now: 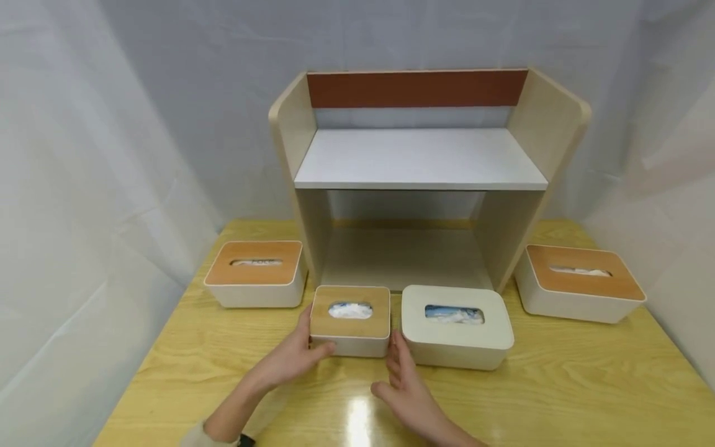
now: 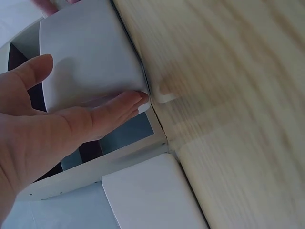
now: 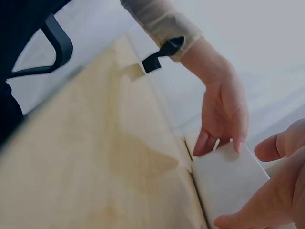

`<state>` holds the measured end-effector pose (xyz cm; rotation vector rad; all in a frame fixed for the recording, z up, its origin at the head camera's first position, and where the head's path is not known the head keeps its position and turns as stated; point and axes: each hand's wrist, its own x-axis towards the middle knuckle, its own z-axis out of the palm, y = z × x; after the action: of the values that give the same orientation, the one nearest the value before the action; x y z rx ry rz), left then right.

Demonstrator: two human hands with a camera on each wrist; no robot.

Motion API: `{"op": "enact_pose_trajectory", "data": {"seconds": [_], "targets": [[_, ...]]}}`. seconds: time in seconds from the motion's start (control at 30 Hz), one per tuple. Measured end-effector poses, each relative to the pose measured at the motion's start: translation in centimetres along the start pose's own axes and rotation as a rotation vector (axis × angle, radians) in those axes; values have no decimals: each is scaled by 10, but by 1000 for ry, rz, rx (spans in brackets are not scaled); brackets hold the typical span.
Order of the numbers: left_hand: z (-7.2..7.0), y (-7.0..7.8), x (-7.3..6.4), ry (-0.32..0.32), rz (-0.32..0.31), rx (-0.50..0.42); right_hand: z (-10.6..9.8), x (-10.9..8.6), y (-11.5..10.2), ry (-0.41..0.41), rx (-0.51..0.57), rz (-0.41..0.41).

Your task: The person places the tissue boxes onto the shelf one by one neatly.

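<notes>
A small tissue box [image 1: 350,346] with a light wood lid and white body sits on the table in front of the shelf. My left hand [image 1: 292,355] grips its left end, fingers along the side and thumb over the front face. On the other end, my right hand [image 1: 412,397] has its fingers at the box's right side, in the narrow gap before a larger white tissue box [image 1: 458,355]. The right thumb stands away from the box. The right wrist view has the left hand [image 3: 224,107] and the small box's pale face [image 3: 228,183] together.
A two-tier shelf unit [image 1: 420,158] stands behind the boxes. Tissue boxes with orange-brown lids flank it, one on the left [image 1: 257,295] and one on the right [image 1: 581,302]. All stand on a light wood table [image 1: 223,360]; pale sheeting hangs around.
</notes>
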<state>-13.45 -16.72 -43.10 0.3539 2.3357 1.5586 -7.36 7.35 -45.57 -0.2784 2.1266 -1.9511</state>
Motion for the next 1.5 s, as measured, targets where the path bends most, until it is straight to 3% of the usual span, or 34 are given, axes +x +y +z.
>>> {"op": "enact_pose_trajectory", "data": {"seconds": [0.23, 0.4, 0.63, 1.0, 1.3, 1.5], "targets": [[-2, 1, -4, -38, 21, -1, 3, 7, -1, 26, 11, 10], [0, 3, -3, -17, 40, 26, 5, 9, -5, 30, -10, 29], [-1, 10, 5, 58, 41, 65, 7, 19, -9, 30, 0, -37], [-9, 16, 24, 38, 98, 24, 13, 46, -12, 107, 16, -113], [-12, 21, 38, 39, 15, 78, 15, 66, -9, 207, 14, -173], [-16, 18, 41, 67, -3, 102, 18, 72, -9, 239, -76, -94]]}}
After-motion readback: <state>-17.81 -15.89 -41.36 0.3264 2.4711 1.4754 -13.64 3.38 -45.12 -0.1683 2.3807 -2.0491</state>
